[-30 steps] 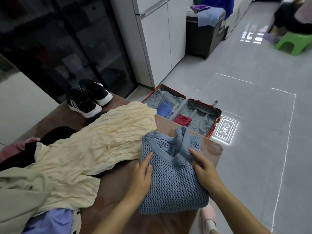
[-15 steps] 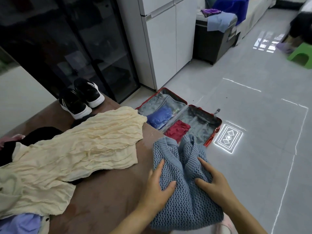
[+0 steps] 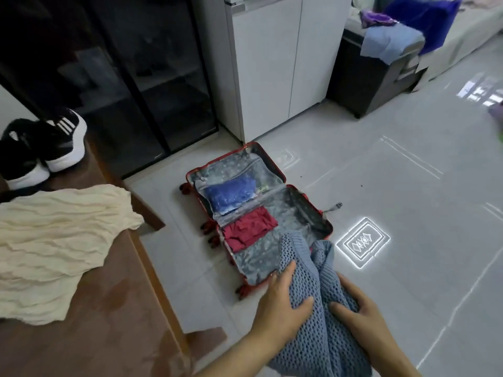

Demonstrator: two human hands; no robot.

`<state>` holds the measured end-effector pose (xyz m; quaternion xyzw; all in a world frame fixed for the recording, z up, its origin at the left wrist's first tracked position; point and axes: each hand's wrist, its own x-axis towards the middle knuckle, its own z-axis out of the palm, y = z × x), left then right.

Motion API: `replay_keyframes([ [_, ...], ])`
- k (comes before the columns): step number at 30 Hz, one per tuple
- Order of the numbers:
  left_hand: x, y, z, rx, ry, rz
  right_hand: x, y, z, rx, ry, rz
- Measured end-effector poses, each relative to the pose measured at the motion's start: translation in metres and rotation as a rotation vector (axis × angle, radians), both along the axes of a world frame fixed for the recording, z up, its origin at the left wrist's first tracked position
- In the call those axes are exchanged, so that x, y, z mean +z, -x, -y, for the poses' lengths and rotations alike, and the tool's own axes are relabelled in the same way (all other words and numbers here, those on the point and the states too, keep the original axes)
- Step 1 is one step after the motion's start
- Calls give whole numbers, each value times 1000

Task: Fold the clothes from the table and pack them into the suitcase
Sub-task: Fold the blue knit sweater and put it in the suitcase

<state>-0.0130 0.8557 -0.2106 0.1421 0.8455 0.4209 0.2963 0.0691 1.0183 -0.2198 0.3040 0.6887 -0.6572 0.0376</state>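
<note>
Both hands were closed on the folded blue knit sweater (image 3: 307, 336). The left hand (image 3: 283, 303) clasped its left side with the thumb laid across the knit, and the right hand (image 3: 362, 308) clasped its right side. The bundle was off the table (image 3: 95, 330) and to its right, and its far end covered the near corner of the open red suitcase (image 3: 299, 213) in the head view. Whether the knit touched the lining could not be told. The suitcase lay flat on the grey tiled floor (image 3: 408, 172) with both halves open. A folded dark red garment (image 3: 247, 229) lay in the nearer half against the hinge line, just beyond the sweater's tip. A blue garment (image 3: 228, 195) lay in the farther half under a clear zipped cover. The rest of the nearer half's patterned lining showed bare between the red garment and the sweater. On the brown table to the left, a crinkled cream garment (image 3: 54, 240) lay spread out, one corner hanging over the table's edge. A pair of black sneakers (image 3: 43, 148) with white soles stood beyond it. Past the suitcase stood a dark glass-fronted cabinet (image 3: 152, 77) and a white cabinet (image 3: 272, 63). A dark chest (image 3: 362, 77) to the right of them had a pale blue cloth (image 3: 392, 42) draped over its top. A bright patterned patch of light (image 3: 363, 242) lay on the floor just right of the suitcase.
</note>
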Motion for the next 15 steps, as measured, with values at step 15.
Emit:
replay_keyframes([
  [15,-133,175,-90,6,96,227,-146,165,-81,26,24,166],
])
